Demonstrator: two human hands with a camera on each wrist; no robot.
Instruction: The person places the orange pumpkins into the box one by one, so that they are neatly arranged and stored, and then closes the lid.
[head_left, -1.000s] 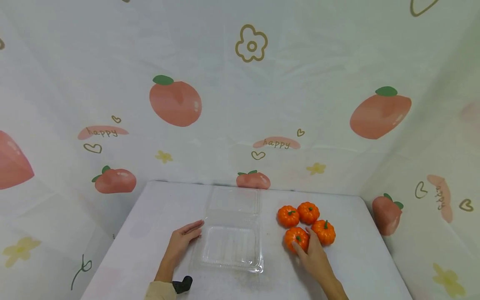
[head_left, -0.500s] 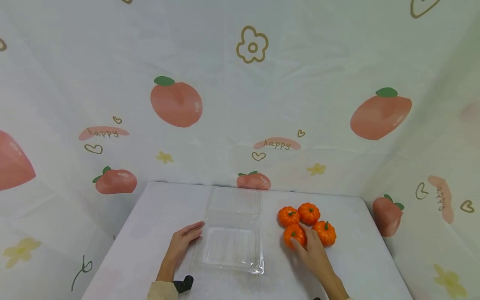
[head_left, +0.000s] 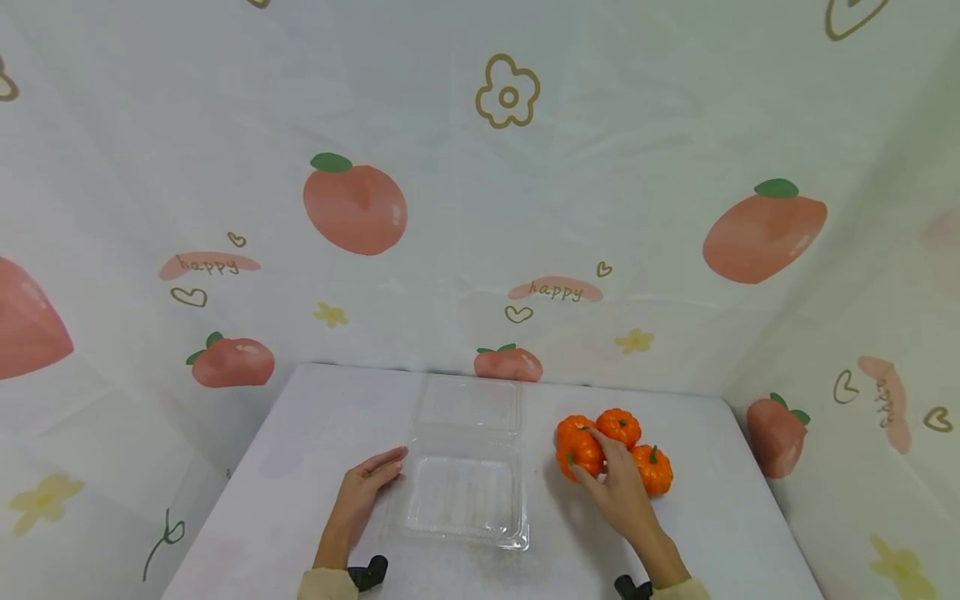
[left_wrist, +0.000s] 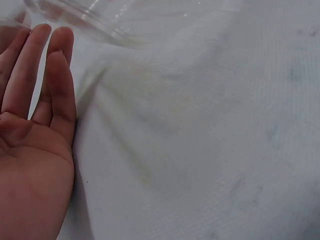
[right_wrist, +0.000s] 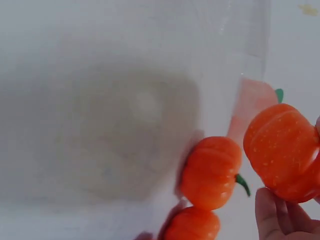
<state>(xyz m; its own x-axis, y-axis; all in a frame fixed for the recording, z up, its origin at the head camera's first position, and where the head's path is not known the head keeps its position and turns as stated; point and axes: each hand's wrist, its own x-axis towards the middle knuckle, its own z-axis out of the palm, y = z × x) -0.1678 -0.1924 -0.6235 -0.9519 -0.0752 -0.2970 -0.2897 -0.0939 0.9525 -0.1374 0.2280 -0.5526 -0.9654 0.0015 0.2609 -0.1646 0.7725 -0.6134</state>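
My right hand (head_left: 624, 492) grips a small orange pumpkin (head_left: 579, 455) with a green stem, thumb on its near side and fingers on its far side. In the right wrist view the held pumpkin (right_wrist: 280, 150) is raised over the table, close to the fingers (right_wrist: 268, 212). Several more such pumpkins sit around it: one partly hidden behind it, another pumpkin (head_left: 621, 426) at the back, and a third pumpkin (head_left: 655, 472) to the right. My left hand (head_left: 363, 490) has its fingers extended at the left edge of a clear plastic clamshell box (head_left: 523, 521), whose lid lies back.
The white table (head_left: 322, 400) ends at a patterned cloth backdrop (head_left: 450, 208) at the back, with cloth on both sides too. The box's lid (head_left: 468, 404) extends toward the back edge. Black wrist mounts (head_left: 369, 573) sit by the sleeves.
My right hand has lifted the nearest pumpkin and carried it up and slightly left, over the back-left one. The left hand stays by the box.
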